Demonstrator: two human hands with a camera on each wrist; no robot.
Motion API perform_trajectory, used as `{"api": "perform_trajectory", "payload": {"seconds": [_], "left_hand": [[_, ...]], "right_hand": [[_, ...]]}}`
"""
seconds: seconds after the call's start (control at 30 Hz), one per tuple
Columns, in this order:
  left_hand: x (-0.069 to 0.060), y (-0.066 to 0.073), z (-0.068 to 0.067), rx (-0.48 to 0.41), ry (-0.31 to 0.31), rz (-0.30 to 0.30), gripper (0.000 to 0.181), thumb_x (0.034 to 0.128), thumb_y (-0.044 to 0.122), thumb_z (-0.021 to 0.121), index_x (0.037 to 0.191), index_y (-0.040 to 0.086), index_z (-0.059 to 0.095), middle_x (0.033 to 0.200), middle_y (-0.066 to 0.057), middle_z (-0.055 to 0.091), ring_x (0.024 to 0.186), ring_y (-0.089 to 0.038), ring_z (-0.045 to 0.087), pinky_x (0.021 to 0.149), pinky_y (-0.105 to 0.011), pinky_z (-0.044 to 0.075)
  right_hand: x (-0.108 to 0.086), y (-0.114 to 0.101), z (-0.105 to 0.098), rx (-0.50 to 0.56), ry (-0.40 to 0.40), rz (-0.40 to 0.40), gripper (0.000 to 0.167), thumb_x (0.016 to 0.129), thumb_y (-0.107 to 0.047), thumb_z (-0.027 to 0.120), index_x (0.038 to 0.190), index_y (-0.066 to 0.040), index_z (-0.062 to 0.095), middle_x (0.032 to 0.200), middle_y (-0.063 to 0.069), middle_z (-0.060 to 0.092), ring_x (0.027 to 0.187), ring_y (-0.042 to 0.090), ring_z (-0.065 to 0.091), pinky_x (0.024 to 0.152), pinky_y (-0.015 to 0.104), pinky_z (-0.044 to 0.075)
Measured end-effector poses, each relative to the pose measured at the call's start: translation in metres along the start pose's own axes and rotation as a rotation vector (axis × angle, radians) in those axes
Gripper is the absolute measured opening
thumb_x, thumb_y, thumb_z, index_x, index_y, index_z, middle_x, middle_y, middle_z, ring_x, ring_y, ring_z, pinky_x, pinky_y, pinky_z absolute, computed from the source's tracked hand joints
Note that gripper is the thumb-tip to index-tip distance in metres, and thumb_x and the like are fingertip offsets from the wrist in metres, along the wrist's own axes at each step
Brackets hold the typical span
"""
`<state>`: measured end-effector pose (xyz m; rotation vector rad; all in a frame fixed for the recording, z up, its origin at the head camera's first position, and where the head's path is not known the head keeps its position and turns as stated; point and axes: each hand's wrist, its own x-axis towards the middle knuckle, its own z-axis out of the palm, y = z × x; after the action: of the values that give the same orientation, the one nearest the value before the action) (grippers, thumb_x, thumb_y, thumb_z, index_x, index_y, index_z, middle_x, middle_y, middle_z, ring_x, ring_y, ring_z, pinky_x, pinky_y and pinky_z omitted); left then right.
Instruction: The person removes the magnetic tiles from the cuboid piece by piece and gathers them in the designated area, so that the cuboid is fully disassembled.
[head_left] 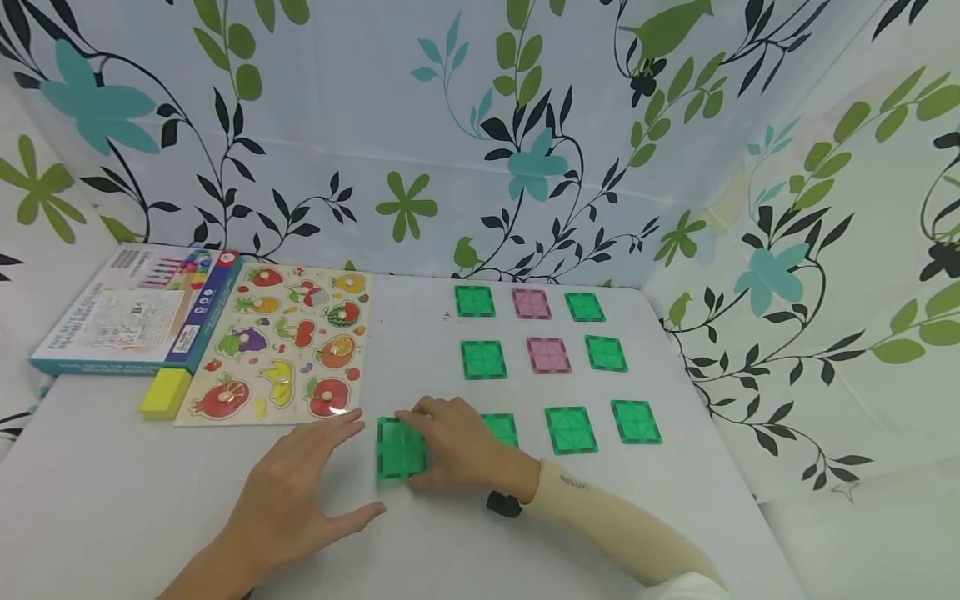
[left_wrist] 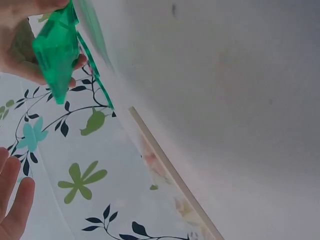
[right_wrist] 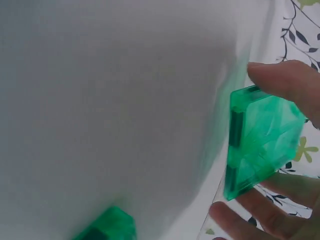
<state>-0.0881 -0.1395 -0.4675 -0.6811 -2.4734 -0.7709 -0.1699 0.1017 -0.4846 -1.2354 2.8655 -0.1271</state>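
Note:
My right hand [head_left: 461, 446] grips a translucent green square tile piece [head_left: 397, 450] by two opposite edges, thumb on one side and fingers on the other. In the right wrist view this green piece [right_wrist: 265, 140] looks thick and is tilted up from the white surface; whether it is one tile or several joined cannot be told. My left hand [head_left: 288, 492] is to its left, fingers and thumb spread, apart from the piece and holding nothing. Just right of the piece, another green tile [head_left: 501, 429] lies flat, partly hidden behind my right hand.
Green tiles [head_left: 572, 430] and two pink tiles [head_left: 549, 355] lie in spaced rows on the white table [head_left: 420, 542]. At the left are a fruit puzzle board [head_left: 247, 342], a boxed set [head_left: 127, 312] and a yellow block [head_left: 166, 393]. A patterned curtain [head_left: 337, 108] hangs behind.

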Motion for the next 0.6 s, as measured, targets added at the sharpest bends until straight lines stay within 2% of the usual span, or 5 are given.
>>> {"api": "perform_trajectory", "payload": {"seconds": [0.1,0.17,0.4,0.47,0.6], "left_hand": [[0.001,-0.003,-0.002,-0.006,0.005,-0.009,0.090,0.0701,0.074,0.080,0.140,0.020,0.061,0.143,0.002,0.063,0.126,-0.019,0.061,0.116,-0.002,0.017],[0.001,-0.004,-0.003,0.002,0.003,-0.012,0.090,0.0701,0.073,0.080,0.140,0.020,0.061,0.143,0.002,0.063,0.126,-0.019,0.060,0.116,-0.009,0.030],[0.006,-0.005,-0.004,0.019,0.009,-0.004,0.090,0.0638,0.063,0.090,0.138,0.020,0.062,0.141,0.002,0.064,0.125,-0.018,0.061,0.106,-0.022,0.046],[0.007,-0.005,-0.003,0.020,0.013,0.000,0.090,0.0616,0.059,0.093,0.137,0.020,0.062,0.141,0.002,0.064,0.125,-0.018,0.061,0.101,-0.034,0.052],[0.011,-0.004,-0.003,0.018,0.025,-0.008,0.082,0.0734,0.070,0.080,0.135,0.018,0.063,0.142,0.000,0.063,0.127,-0.021,0.060,0.096,-0.050,0.056]], "right_hand": [[0.006,0.002,0.000,-0.044,-0.031,0.028,0.085,0.076,-0.061,0.082,0.146,-0.019,0.058,0.120,-0.002,0.067,0.101,0.010,0.064,0.081,0.024,0.051],[0.009,0.003,0.000,-0.055,-0.063,0.044,0.086,0.076,-0.063,0.082,0.146,-0.019,0.058,0.121,-0.003,0.067,0.101,0.010,0.064,0.079,0.024,0.049],[0.011,0.001,0.000,-0.047,-0.150,0.073,0.081,0.079,-0.062,0.081,0.146,-0.023,0.058,0.129,-0.003,0.068,0.111,0.013,0.064,0.087,0.027,0.051],[0.011,-0.001,0.000,-0.047,-0.153,0.081,0.078,0.080,-0.061,0.081,0.145,-0.024,0.059,0.131,-0.003,0.067,0.112,0.014,0.064,0.089,0.028,0.051],[0.010,-0.003,0.001,-0.059,-0.154,0.095,0.078,0.079,-0.063,0.080,0.144,-0.025,0.060,0.133,-0.003,0.066,0.115,0.014,0.063,0.091,0.030,0.053]]}}
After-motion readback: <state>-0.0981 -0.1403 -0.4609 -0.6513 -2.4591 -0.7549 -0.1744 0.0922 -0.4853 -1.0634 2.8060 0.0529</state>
